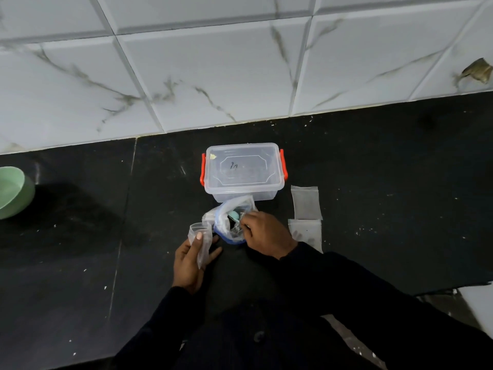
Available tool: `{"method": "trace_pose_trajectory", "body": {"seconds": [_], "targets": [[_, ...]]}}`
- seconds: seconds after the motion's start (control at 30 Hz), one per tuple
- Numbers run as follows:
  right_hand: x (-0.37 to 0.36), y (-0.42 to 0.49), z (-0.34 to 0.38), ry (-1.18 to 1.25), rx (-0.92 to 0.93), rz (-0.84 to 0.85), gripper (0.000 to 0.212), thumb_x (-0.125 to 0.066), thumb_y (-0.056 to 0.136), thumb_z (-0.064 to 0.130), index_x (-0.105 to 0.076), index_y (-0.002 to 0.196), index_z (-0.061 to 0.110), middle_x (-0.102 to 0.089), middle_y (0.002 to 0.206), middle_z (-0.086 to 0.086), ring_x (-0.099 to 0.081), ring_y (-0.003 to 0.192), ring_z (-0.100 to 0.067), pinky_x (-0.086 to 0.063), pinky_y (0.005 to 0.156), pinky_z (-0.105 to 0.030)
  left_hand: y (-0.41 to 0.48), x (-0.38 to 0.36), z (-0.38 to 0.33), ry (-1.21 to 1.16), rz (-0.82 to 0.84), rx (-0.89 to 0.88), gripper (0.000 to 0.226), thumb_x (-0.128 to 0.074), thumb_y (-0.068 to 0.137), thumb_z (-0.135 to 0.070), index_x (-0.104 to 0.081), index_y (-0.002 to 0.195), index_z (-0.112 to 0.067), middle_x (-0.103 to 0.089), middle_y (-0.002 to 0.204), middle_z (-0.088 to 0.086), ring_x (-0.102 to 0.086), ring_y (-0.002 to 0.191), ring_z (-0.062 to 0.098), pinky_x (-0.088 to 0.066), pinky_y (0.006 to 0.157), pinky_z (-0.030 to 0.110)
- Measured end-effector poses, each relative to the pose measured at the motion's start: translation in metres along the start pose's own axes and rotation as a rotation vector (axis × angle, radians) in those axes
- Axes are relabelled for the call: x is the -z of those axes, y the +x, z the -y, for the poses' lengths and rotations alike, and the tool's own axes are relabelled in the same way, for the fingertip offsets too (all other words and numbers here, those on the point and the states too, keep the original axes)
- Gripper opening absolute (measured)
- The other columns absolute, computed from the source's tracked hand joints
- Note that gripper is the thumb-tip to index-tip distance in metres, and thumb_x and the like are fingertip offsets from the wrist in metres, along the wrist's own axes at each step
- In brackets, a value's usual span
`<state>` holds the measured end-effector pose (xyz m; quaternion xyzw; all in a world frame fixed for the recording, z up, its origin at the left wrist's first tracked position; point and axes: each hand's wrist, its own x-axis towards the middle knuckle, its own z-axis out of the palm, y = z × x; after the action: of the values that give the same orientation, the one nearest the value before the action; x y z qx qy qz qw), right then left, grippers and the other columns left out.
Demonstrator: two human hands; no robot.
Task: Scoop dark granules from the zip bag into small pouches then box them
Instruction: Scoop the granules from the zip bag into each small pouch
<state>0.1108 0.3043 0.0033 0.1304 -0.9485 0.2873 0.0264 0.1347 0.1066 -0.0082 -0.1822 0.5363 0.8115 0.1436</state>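
Observation:
A zip bag (pixel 227 225) with a blue edge stands open on the black counter, just in front of the clear plastic box (pixel 241 170) with red clips and a closed lid. My right hand (pixel 266 233) reaches into the bag's mouth and pinches a small pale-green scoop (pixel 234 216). My left hand (pixel 190 259) holds a small clear pouch (pixel 200 240) upright with its mouth open, left of the bag. The granules inside the bag are hard to see.
Two small clear pouches (pixel 305 202) lie flat to the right of the bag, one nearer pouch (pixel 306 232) behind my right wrist. A green bowl (pixel 12 192) sits at the far left edge. A marbled tile wall rises behind the counter.

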Motion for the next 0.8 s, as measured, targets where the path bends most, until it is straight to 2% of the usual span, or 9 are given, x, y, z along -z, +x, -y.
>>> {"method": "trace_pose_trajectory", "body": {"seconds": [0.07, 0.2, 0.3, 0.4, 0.6, 0.7, 0.8], "targets": [[0.001, 0.000, 0.002, 0.008, 0.016, -0.017, 0.014, -0.055, 0.086, 0.011, -0.060, 0.073, 0.007, -0.063, 0.074, -0.011, -0.056, 0.065, -0.022, -0.040, 0.058, -0.029, 0.002, -0.006, -0.002, -0.012, -0.004, 0.012, 0.034, -0.051, 0.095, -0.025, -0.062, 0.120, -0.004, -0.067, 0.121, 0.017, -0.062, 0.116, 0.031, -0.046, 0.100, 0.056], [0.003, 0.002, 0.000, 0.002, 0.003, -0.030, 0.014, -0.054, 0.086, 0.013, -0.060, 0.074, 0.007, -0.064, 0.075, -0.010, -0.057, 0.065, -0.024, -0.049, 0.060, -0.040, 0.006, -0.011, -0.004, -0.016, -0.003, 0.020, 0.034, -0.051, 0.094, -0.024, -0.062, 0.119, -0.004, -0.067, 0.122, 0.017, -0.062, 0.117, 0.032, -0.045, 0.101, 0.057], [0.002, 0.002, -0.002, 0.048, -0.034, 0.008, 0.014, -0.055, 0.086, 0.012, -0.062, 0.075, 0.008, -0.065, 0.075, -0.008, -0.059, 0.065, -0.021, -0.051, 0.061, -0.040, 0.008, -0.014, -0.005, -0.045, -0.001, 0.024, 0.034, -0.051, 0.095, -0.026, -0.061, 0.120, -0.005, -0.065, 0.124, 0.019, -0.060, 0.118, 0.034, -0.047, 0.099, 0.054], [-0.004, 0.001, -0.003, 0.181, -0.110, 0.029, 0.009, -0.060, 0.085, 0.011, -0.066, 0.077, 0.009, -0.068, 0.075, -0.002, -0.063, 0.066, -0.014, -0.054, 0.064, -0.034, 0.009, -0.019, -0.009, -0.074, 0.029, 0.009, 0.037, -0.049, 0.096, -0.025, -0.058, 0.123, -0.002, -0.064, 0.125, 0.020, -0.061, 0.117, 0.033, -0.049, 0.098, 0.052], [-0.010, 0.005, -0.003, 0.453, -0.290, 0.011, 0.009, -0.065, 0.086, 0.009, -0.073, 0.084, 0.004, -0.073, 0.082, -0.002, -0.068, 0.072, -0.011, -0.055, 0.070, -0.025, 0.016, -0.018, -0.013, -0.096, 0.039, -0.035, 0.026, -0.046, 0.100, -0.017, -0.069, 0.103, -0.006, -0.072, 0.109, 0.015, -0.068, 0.103, 0.027, -0.056, 0.089, 0.044], [-0.007, 0.008, -0.001, 0.620, -0.386, -0.037, 0.010, -0.067, 0.087, 0.009, -0.072, 0.084, 0.002, -0.071, 0.073, -0.001, -0.064, 0.063, -0.003, -0.051, 0.064, -0.017, 0.020, -0.017, -0.015, -0.098, 0.042, -0.053, 0.024, -0.047, 0.099, -0.016, -0.068, 0.103, -0.006, -0.073, 0.105, 0.012, -0.069, 0.100, 0.024, -0.056, 0.089, 0.044], [-0.007, 0.011, 0.007, 0.648, -0.389, -0.036, 0.011, -0.066, 0.088, 0.010, -0.071, 0.078, 0.007, -0.068, 0.066, 0.003, -0.060, 0.057, 0.003, -0.046, 0.062, -0.012, 0.022, -0.009, -0.018, -0.091, 0.020, -0.084, 0.024, -0.048, 0.098, -0.017, -0.069, 0.100, -0.006, -0.073, 0.104, 0.012, -0.068, 0.101, 0.025, -0.058, 0.087, 0.042]]}}
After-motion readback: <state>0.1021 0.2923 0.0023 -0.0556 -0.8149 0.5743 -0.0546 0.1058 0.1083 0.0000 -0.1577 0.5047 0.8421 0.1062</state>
